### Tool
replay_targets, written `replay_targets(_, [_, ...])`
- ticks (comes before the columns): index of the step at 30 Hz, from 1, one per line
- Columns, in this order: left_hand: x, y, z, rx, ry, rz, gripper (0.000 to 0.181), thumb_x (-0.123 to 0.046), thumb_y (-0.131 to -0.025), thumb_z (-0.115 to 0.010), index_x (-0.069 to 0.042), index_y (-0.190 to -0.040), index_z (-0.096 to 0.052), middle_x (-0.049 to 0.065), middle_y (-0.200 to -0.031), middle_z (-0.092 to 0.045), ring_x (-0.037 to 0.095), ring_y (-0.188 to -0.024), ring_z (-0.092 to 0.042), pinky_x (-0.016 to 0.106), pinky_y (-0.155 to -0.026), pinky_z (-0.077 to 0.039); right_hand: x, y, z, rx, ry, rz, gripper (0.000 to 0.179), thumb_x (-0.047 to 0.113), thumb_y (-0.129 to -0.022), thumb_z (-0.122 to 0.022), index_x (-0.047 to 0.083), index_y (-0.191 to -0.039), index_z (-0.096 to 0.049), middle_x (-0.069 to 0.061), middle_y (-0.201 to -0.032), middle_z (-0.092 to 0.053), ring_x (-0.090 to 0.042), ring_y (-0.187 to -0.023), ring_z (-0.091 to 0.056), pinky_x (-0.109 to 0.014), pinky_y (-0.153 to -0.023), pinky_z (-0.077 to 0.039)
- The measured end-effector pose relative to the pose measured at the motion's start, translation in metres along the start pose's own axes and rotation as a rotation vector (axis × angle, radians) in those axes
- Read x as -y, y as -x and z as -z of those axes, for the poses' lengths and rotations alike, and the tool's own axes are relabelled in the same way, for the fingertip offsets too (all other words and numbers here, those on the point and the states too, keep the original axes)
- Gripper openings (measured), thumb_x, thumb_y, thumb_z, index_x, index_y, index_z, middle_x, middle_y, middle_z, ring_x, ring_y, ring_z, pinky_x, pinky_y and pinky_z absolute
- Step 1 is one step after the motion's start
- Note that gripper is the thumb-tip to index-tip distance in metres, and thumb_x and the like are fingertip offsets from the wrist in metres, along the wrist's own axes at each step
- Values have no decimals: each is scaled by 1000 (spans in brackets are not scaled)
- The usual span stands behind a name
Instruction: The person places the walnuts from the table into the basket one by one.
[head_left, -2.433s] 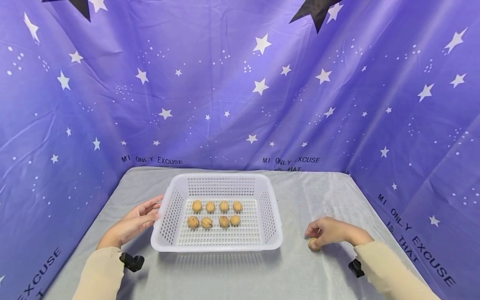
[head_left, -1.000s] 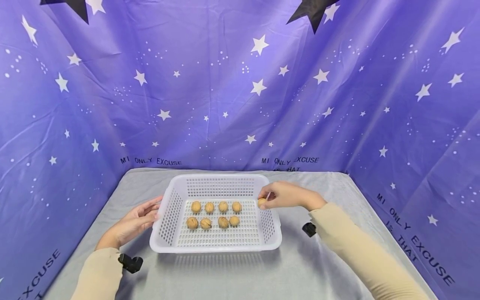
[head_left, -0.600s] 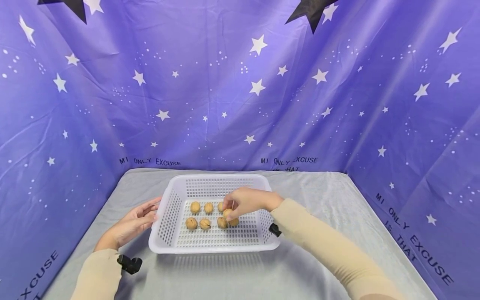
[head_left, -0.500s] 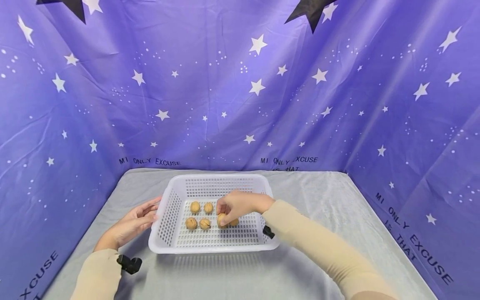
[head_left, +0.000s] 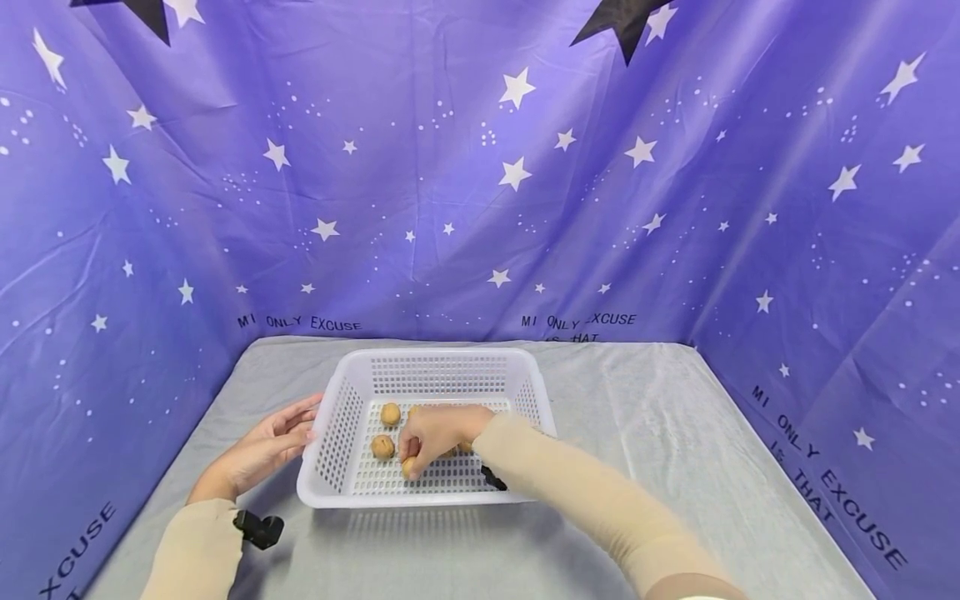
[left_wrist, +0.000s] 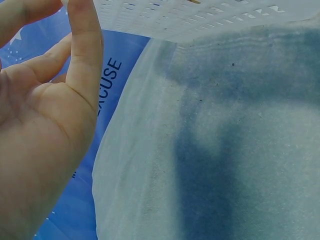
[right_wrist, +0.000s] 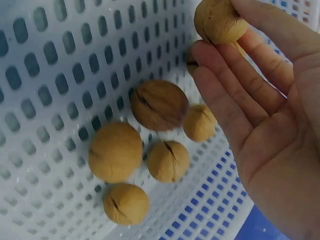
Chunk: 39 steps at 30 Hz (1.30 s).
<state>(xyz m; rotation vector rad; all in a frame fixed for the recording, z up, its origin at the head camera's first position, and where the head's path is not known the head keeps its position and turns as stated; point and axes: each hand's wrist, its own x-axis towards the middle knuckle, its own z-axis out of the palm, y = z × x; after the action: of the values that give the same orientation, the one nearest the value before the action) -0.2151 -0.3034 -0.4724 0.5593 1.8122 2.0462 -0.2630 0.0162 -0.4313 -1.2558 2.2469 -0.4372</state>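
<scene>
A white plastic basket (head_left: 390, 502) with perforated walls sits on the table. Inside it my right hand (head_left: 438, 433) pinches a walnut (head_left: 409, 468) between thumb and fingertips, low over the front part of the basket floor. The right wrist view shows this walnut close up, with other walnuts (right_wrist: 116, 151) lying on the perforated floor. Two walnuts at the left, including this front one (head_left: 382, 447), show fully in the head view; my right hand and sleeve partly cover the others. My left hand (head_left: 258, 450) touches the basket's left rim from outside, its fingers extended.
A grey cloth (head_left: 637, 417) covers the table under the basket. Purple star-printed curtains (head_left: 420, 208) enclose the back and both sides. A small black camera (head_left: 258, 528) is strapped at the left wrist, another (head_left: 492, 477) at the right.
My right hand picked up a walnut from the cloth at the right, carried it left over the basket's right rim, then moved further left and toward the front. My left hand stays at the rim.
</scene>
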Motion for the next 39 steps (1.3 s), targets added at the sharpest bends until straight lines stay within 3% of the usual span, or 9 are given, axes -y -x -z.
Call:
replay_targets(5, [0,0,-2,-12,1,1,66,8,-100,-47,11,-155,-10,9,-137,-51,13,-119,-58,29,-99,-49,1,-8,-8,9,83,-26,20,25,-82,-85,20,-99,-76,18,-87,-68,6,-83,-59,-10,-77,-46])
replay_targets(11, [0,-1,-4,-27,-18,9,67,6,-100,-49,10,-155,-10,7,-136,-52,13,-118,-58,28,-99,-50,4,-9,-9,5,72,-38,20,26,-81,-86,21,-99,-76,17,-90,-67,3,-86,-58,-14,-79,-47])
replay_targets(17, [2,-1,0,3,19,-19,66,9,-100,-47,10,-155,-11,7,-137,-52,13,-120,-57,28,-100,-48,2,-10,-6,9,117,-22,21,29,-82,-85,23,-101,-77,18,-91,-68,5,-88,-58,-12,-80,-46])
replay_targets(21, [3,0,1,12,39,-26,64,10,-100,-46,9,-155,-14,7,-136,-53,14,-120,-58,29,-101,-48,2,-7,-3,17,79,-42,24,28,-81,-85,22,-103,-76,16,-93,-71,5,-88,-60,-13,-81,-47])
replay_targets(27, [2,1,0,15,25,-27,64,9,-100,-45,10,-155,-13,8,-136,-53,14,-120,-58,29,-100,-48,8,7,11,3,19,-54,35,25,-82,-84,13,-114,-75,6,-104,-73,2,-92,-62,-15,-84,-49])
replay_targets(34, [2,0,1,24,27,-32,63,9,-101,-45,9,-155,-14,8,-136,-53,15,-120,-58,30,-100,-49,10,32,30,-31,-17,-40,34,18,-87,-80,9,-119,-70,-4,-112,-70,-3,-93,-63,-18,-85,-50])
replay_targets(39, [1,1,0,15,25,-25,65,9,-100,-47,10,-155,-12,8,-137,-53,14,-120,-58,29,-100,-48,6,57,43,-70,-47,-50,34,19,-87,-79,11,-119,-70,-1,-113,-70,-7,-98,-64,-20,-88,-50])
